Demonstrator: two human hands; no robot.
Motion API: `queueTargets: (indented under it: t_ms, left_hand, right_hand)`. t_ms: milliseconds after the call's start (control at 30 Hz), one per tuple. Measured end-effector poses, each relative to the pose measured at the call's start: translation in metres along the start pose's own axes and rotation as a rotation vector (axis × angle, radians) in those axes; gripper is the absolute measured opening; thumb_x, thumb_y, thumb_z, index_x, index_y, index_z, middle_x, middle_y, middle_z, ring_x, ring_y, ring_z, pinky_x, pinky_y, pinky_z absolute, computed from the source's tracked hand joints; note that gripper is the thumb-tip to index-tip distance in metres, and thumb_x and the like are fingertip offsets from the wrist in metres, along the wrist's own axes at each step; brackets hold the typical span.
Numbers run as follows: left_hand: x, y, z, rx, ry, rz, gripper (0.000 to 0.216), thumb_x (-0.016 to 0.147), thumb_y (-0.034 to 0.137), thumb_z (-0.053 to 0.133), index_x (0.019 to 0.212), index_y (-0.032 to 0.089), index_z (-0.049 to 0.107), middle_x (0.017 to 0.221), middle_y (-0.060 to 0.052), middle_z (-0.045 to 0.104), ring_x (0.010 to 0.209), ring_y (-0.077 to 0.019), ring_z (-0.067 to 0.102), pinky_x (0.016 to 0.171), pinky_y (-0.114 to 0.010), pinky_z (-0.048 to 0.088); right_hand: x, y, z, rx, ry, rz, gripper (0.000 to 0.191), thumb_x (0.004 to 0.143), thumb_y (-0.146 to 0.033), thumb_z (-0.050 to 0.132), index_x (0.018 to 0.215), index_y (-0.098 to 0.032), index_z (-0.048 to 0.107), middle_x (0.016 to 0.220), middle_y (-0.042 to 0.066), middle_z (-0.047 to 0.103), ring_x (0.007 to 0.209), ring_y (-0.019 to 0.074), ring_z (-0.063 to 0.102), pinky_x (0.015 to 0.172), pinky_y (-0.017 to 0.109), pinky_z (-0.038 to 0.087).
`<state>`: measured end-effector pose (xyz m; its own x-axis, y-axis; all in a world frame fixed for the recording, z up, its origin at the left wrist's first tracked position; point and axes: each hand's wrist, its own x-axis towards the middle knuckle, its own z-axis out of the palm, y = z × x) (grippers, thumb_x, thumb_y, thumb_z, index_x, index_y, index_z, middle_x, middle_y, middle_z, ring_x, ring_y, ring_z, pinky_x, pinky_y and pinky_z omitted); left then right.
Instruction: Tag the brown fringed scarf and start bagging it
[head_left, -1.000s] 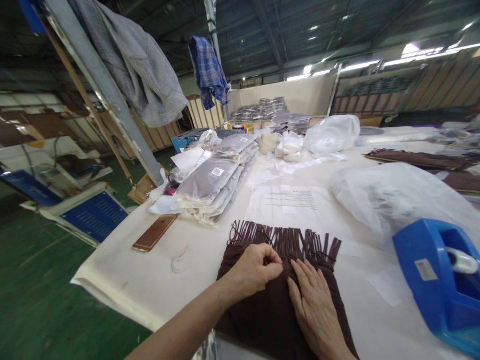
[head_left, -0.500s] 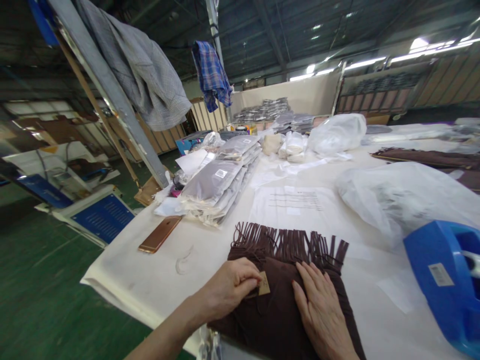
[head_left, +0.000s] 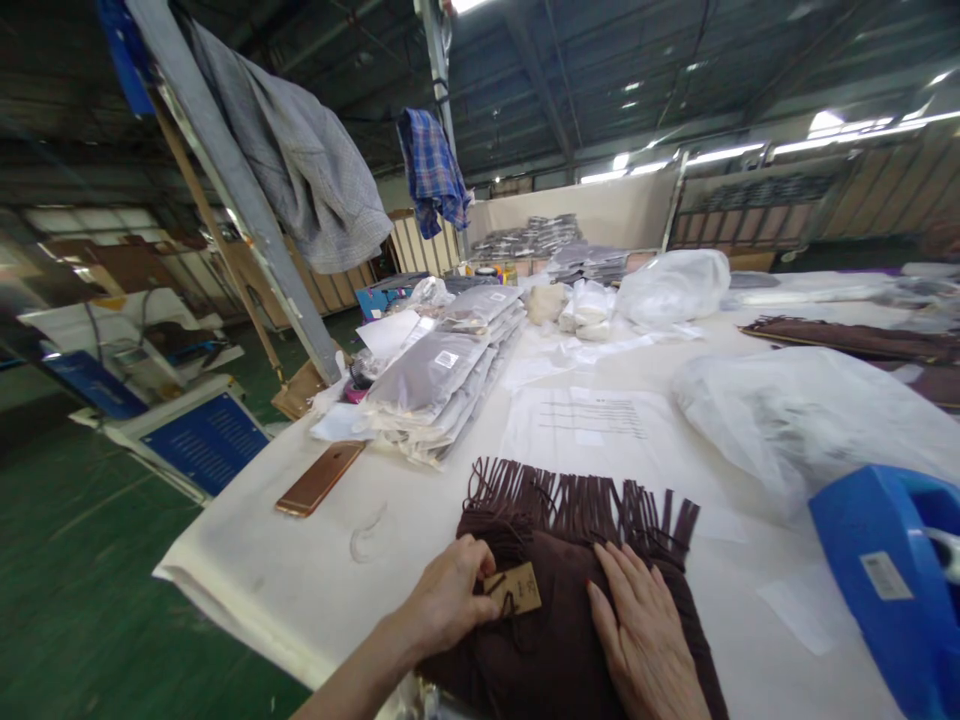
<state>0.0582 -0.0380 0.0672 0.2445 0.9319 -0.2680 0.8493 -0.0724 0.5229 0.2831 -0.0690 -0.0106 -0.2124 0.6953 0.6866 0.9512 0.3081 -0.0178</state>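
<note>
At the near edge of the desk (head_left: 315, 590) a folded dark brown scarf (head_left: 555, 640) lies with its fringe (head_left: 585, 505) pointing to the far side. The left hand (head_left: 446, 600) rests on the scarf's left part, its fingers (head_left: 472, 585) closed together on the left end of a small brown paper tag (head_left: 516, 590) that lies flat on the cloth just beside them. The right hand (head_left: 641, 635) lies palm down on the scarf just right of the tag, fingers (head_left: 626, 570) straight and slightly spread, gripping nothing. To the right stands a blue tape dispenser (head_left: 892, 590). Farther left on the desk lies a phone (head_left: 319, 478); beyond the fringe a printed sheet (head_left: 592, 425), then a stack of bagged goods (head_left: 442, 375) and a crumpled clear bag (head_left: 795, 415).
</note>
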Motion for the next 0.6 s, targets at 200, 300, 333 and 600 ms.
queueTargets:
  t_ms: [200,300,333,600]
  left_hand:
    - [0.002,0.008,-0.008,-0.048,0.072,0.025,0.02,0.057,0.011,0.062,0.063,0.018,0.045,0.07,0.005,0.048,0.067,-0.0132,0.046,0.058,-0.024,0.03]
    - [-0.003,0.017,-0.011,-0.064,0.136,0.106,0.021,0.063,0.006,0.057,0.06,0.018,0.041,0.071,0.003,0.048,0.071,-0.0133,0.047,0.064,-0.024,0.032]
    - [-0.004,0.019,-0.012,-0.062,0.157,0.14,0.021,0.065,0.005,0.056,0.061,0.018,0.041,0.073,0.003,0.049,0.074,-0.0137,0.047,0.067,-0.025,0.033]
    - [-0.013,0.017,-0.003,0.124,0.198,0.231,0.015,0.078,0.006,0.043,0.08,0.019,0.049,0.079,-0.002,0.052,0.073,-0.0163,0.049,0.066,-0.027,0.034]
  right_hand:
    - [-0.002,0.0,0.002,0.011,-0.007,0.032,0.044,0.097,-0.038,0.022,0.118,-0.01,0.048,0.115,0.011,0.059,0.112,0.0249,0.049,0.099,0.042,0.027]
    - [-0.002,0.0,0.001,0.004,-0.015,0.007,0.044,0.097,-0.036,0.022,0.117,-0.007,0.049,0.115,0.012,0.059,0.111,0.0261,0.049,0.099,0.043,0.027]
    - [-0.002,0.0,0.001,0.001,-0.017,0.004,0.044,0.097,-0.036,0.022,0.118,-0.008,0.048,0.115,0.012,0.059,0.112,0.0261,0.049,0.099,0.043,0.027]
    - [-0.002,-0.001,0.001,0.023,-0.01,0.036,0.044,0.097,-0.038,0.022,0.118,-0.01,0.048,0.115,0.012,0.059,0.112,0.0253,0.049,0.099,0.043,0.028]
